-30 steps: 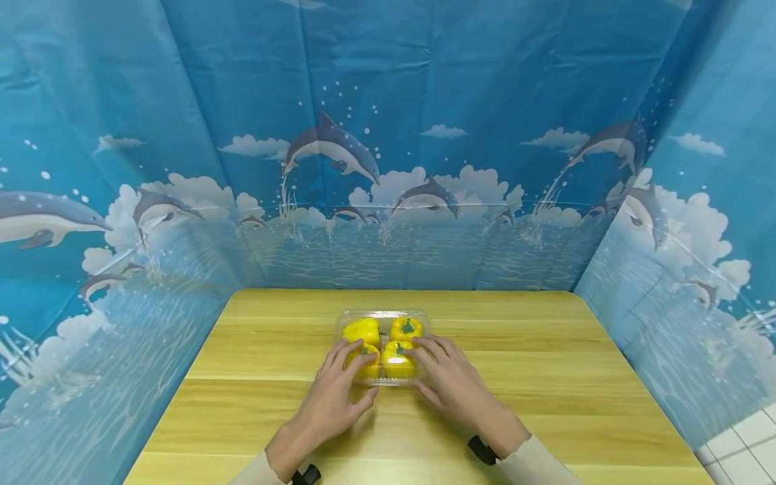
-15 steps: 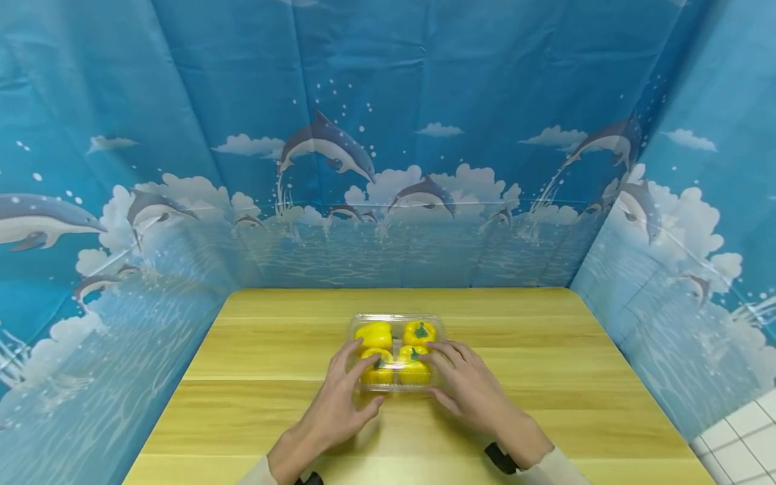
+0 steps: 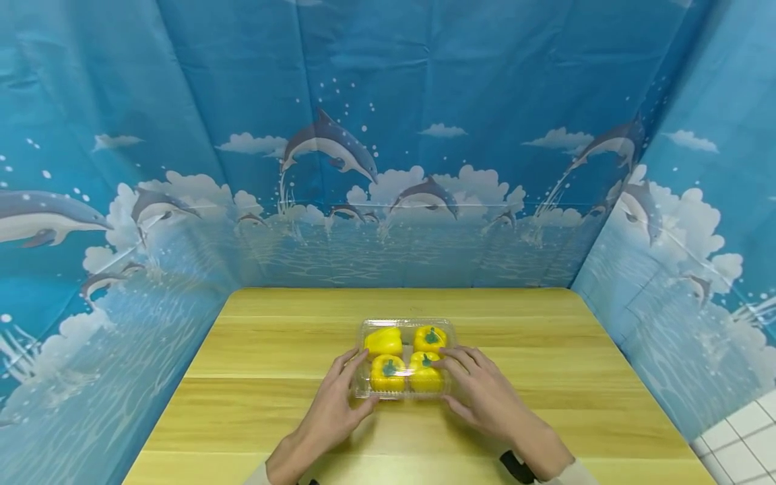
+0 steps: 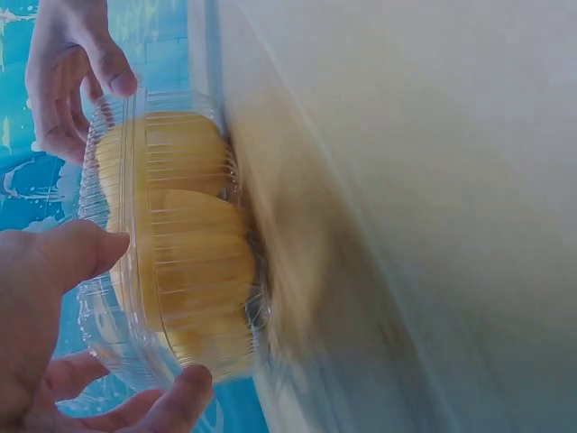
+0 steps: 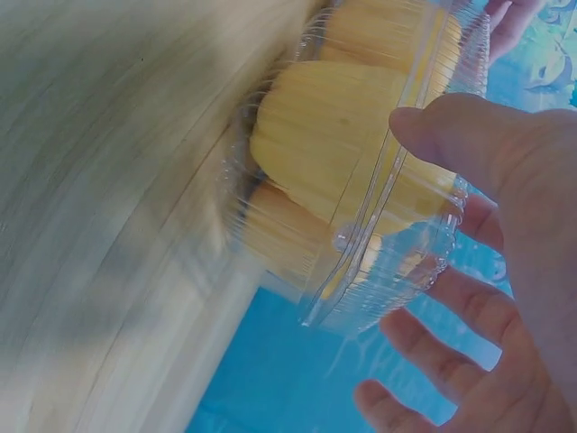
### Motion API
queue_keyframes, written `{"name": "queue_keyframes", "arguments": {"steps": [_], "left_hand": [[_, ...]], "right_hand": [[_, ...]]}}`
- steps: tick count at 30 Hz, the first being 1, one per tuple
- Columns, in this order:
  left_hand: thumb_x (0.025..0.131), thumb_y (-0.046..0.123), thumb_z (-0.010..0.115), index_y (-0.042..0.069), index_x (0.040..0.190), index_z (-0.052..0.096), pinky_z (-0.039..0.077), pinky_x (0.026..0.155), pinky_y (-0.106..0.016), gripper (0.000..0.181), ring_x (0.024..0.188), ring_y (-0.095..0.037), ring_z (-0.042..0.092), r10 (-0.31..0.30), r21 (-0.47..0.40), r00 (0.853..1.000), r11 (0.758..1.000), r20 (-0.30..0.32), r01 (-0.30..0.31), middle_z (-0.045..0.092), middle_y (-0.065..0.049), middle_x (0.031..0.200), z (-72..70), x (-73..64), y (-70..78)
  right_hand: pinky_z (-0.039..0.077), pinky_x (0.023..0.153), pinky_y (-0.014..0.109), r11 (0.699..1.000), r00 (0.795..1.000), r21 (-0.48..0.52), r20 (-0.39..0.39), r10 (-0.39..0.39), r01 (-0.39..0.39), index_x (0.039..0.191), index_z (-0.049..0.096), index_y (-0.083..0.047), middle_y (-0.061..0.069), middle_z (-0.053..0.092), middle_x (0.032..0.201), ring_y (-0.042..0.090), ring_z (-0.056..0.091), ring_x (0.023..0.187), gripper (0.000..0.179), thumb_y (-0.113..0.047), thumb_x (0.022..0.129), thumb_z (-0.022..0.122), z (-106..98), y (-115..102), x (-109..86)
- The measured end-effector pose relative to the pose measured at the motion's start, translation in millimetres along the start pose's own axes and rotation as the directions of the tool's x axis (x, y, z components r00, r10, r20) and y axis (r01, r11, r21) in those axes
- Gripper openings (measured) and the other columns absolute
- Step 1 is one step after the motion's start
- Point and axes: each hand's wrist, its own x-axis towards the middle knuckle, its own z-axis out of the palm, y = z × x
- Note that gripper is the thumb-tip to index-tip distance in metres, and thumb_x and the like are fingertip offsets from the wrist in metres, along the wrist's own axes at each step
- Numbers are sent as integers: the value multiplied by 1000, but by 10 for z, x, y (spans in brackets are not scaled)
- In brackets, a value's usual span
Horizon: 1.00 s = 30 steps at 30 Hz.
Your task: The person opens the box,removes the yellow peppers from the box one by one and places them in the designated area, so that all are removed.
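Note:
In the head view a clear plastic clamshell box [image 3: 405, 323] sits near the middle of the table. Inside it lie several yellow bell peppers [image 3: 388, 374]; some show green stems. The lid covers them. My left hand [image 3: 332, 404] holds the box's left front corner, its thumb at the front rim and its fingers along the side. At the right front corner my right hand [image 3: 485, 391] holds it the same way. The left wrist view shows the box [image 4: 135, 271] with a thumb against its ridged rim; the right wrist view shows a thumb over the box rim [image 5: 365, 239] and fingers spread beyond.
The box is on a wood-grain table [image 3: 291, 337] with rounded far corners. A blue dolphin-print curtain [image 3: 388, 256] stands behind it and along both sides. White floor tiles [image 3: 746, 428] show at the lower right. A black band [image 3: 517, 467] is on the right wrist.
The box of peppers has moved to the right and slightly toward me. My hands have moved with it, the right one farther than the left, which now shows more of the box's left side.

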Motion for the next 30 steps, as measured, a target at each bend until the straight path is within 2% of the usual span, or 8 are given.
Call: {"name": "queue_keyframes", "arguments": {"steps": [3,10,17,23,26,30], "left_hand": [[100,22,93,7,172,54,73,101,-48,83,127,-34,75,12,-4,1000,1000,10,-12,54,-25,175,4,-12,-6],[100,19,94,8,168,59,73,104,-42,78,142,-44,72,79,-69,995,995,53,-76,64,-23,165,-1,-37,-12],[99,19,95,8,166,62,72,107,-41,75,141,-44,73,117,-105,991,988,69,-110,69,-21,154,12,-71,17],[98,17,96,10,167,61,72,106,-42,78,140,-44,73,91,-146,994,986,66,-81,68,-19,156,43,-94,22],[97,15,96,9,169,57,71,107,-43,83,138,-45,74,76,-176,995,982,70,-63,65,-21,158,60,-106,19],[94,12,98,8,172,52,71,108,-40,91,135,-44,76,45,-214,997,976,65,-30,62,-24,161,84,-123,12]], "right_hand": [[65,113,57,1000,1000,-4,-18,-19,19,144,75,-20,10,74,155,35,71,138,65,-29,87,105,-33,3,-24],[67,109,57,999,998,-19,-49,-44,43,137,76,-20,8,76,151,33,71,134,65,-28,81,108,-140,18,-118],[67,109,59,999,999,-24,-9,-37,37,138,74,-21,6,75,152,32,70,134,65,-27,82,107,-232,24,-176],[66,112,59,998,1000,-55,1,-30,30,136,73,-20,8,74,151,31,71,132,64,-34,83,107,-236,-2,-165],[67,112,57,997,1000,-76,-6,-17,17,135,73,-19,10,73,151,31,71,131,65,-40,83,107,-217,-36,-149],[66,115,56,996,1000,-83,-3,-16,16,146,71,-15,12,69,157,32,70,136,76,-46,85,105,-170,-88,-98]]}}
